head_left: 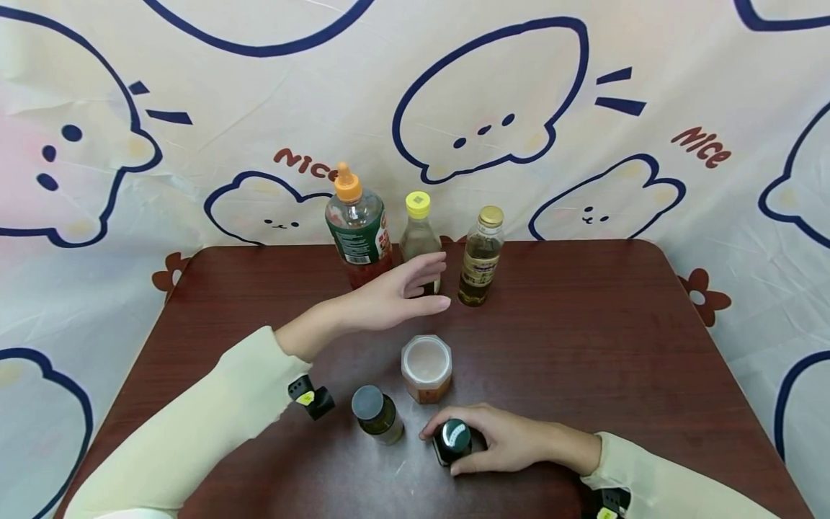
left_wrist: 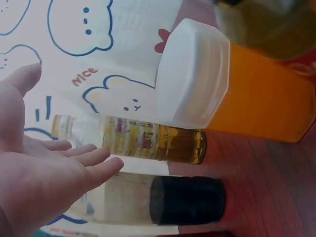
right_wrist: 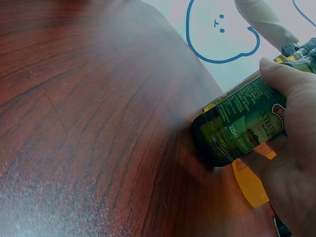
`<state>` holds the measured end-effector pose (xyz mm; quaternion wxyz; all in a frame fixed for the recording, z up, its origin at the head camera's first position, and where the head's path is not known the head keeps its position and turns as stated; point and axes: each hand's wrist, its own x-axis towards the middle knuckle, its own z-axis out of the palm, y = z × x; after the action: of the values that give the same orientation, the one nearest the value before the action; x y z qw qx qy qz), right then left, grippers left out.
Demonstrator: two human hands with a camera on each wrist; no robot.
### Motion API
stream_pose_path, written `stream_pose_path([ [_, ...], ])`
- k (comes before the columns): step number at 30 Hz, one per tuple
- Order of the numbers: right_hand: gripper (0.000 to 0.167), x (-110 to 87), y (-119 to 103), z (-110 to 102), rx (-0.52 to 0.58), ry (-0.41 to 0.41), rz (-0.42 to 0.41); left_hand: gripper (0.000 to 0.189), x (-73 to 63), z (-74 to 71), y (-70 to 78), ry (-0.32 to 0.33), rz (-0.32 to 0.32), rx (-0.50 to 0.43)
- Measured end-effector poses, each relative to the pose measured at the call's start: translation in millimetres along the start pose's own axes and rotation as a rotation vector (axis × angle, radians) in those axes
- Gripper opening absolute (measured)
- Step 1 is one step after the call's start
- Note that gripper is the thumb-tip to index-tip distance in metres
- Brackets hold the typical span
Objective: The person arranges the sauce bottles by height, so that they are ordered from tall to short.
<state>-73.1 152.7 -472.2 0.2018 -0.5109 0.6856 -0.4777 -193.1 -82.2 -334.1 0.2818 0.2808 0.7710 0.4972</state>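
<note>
My right hand (head_left: 509, 437) grips a small green olive oil bottle (right_wrist: 242, 122) with a dark green cap, thumb and fingers on either side of it, near the front of the table. My left hand (head_left: 395, 292) is stretched out at the back, fingers loosely extended and holding nothing. It overlaps a yellow-capped bottle (head_left: 418, 234) with dark liquid in the head view. To its right stands a gold-capped glass bottle (head_left: 480, 263) of amber liquid. The left wrist view shows the palm beside these two bottles, with fingertips overlapping the amber one.
A large orange-capped sauce bottle (head_left: 359, 231) stands at the back left. Between the hands is an octagonal white-lidded jar (head_left: 426, 364) with orange contents. A dark bottle with a grey cap (head_left: 376, 412) stands left of the olive oil. A patterned cloth (head_left: 506, 209) hangs behind the table (head_left: 603, 346).
</note>
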Motion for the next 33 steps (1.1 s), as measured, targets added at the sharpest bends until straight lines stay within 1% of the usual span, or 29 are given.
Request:
stream_pose_path([
  [3,0.054,0.2,0.1,-0.1,0.003,0.0,0.001,0.07,-8.9,-2.4,-2.9,0.013,0.028,0.007],
  [6,0.054,0.6,0.2,-0.6,0.007,-0.002,0.002,0.067,-19.2,-4.8,-7.9,0.028,0.046,-0.008],
  [10,0.053,1.4,0.2,-1.4,0.02,-0.009,0.011,0.065,-33.4,-7.3,-17.2,0.06,0.078,-0.053],
  [15,0.053,0.7,0.5,-1.8,0.017,-0.011,0.022,0.06,-51.0,-7.1,-29.5,0.095,0.102,-0.115],
  [19,0.053,0.0,0.3,-1.7,0.025,-0.014,0.037,0.058,-64.4,-4.5,-43.0,0.108,0.115,-0.141],
  [26,0.054,0.1,0.1,-1.0,0.032,-0.011,0.041,0.053,-82.3,5.2,-65.8,0.15,0.159,-0.152],
  [30,0.054,-0.5,-1.1,-1.1,0.047,-0.011,0.054,0.05,-90.5,12.4,-79.5,0.161,0.203,-0.159],
  [33,0.054,-0.9,-1.9,-1.1,0.052,-0.008,0.069,0.048,-94.6,17.5,-91.3,0.161,0.254,-0.18],
])
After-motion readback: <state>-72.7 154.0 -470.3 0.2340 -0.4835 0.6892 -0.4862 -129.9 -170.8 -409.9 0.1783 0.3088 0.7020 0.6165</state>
